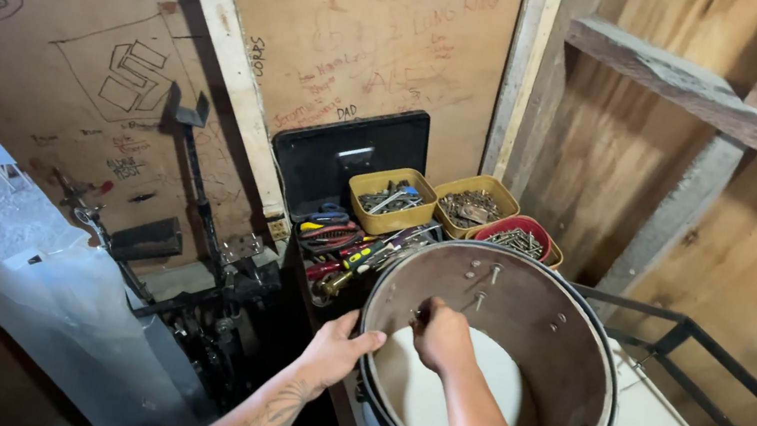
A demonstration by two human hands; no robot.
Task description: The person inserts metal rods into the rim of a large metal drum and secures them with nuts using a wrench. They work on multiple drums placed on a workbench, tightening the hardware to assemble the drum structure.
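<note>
drum shell [565,375] is being steadied, left hand [339,347] clamping its rim while right hand [442,337] is reaching inside, fingers pinched on an inner-wall fitting.

Two open mustard-yellow rectangular boxes [390,200] [475,202] stand side by side behind the drum, each filled with metal hardware. Just right of them sits a red rounded tub [517,235] of screws. Behind all three leans an upright black case lid [346,162] bearing a small pale rectangular label [355,152]. No screens show.
</note>
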